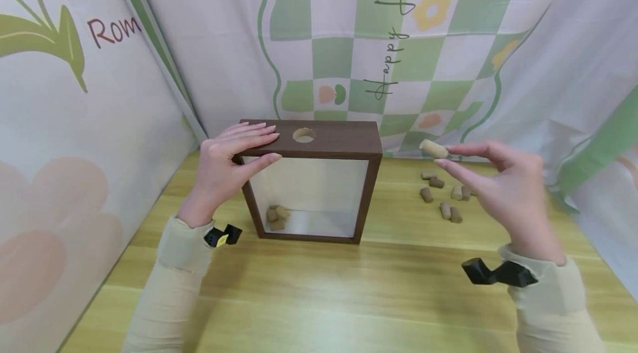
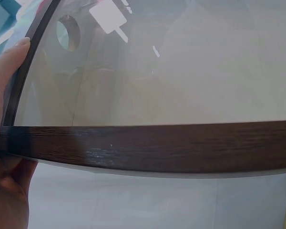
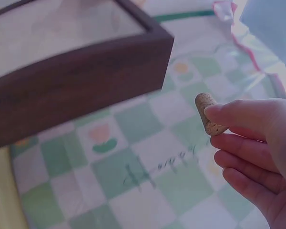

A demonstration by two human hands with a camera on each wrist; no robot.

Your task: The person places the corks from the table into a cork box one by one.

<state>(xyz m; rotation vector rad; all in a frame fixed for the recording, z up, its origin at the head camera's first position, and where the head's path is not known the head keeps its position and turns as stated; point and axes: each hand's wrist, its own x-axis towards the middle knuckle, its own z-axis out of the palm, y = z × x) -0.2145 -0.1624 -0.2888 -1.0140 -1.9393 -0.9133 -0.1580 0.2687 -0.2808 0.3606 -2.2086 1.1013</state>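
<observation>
A dark brown wooden shadow box point(image 1: 339, 139) with a clear front stands upright on the table, a round hole in its top. Several corks point(image 1: 276, 214) lie inside at its lower left. My left hand point(image 1: 226, 159) grips the top left corner, fingers across the top and thumb at the front edge; in the left wrist view the thumb point(image 2: 12, 59) lies along the frame. To the right of the box, above the table, my right hand point(image 1: 508, 187) pinches a single cork point(image 3: 207, 112) between thumb and index finger.
Loose corks point(image 1: 445, 210) are scattered on the wooden table point(image 1: 324, 297) to the right of the box, below the right hand. A checkered green and white curtain point(image 1: 334, 15) hangs close behind, and a flower-printed cloth point(image 1: 60, 148) borders the left side.
</observation>
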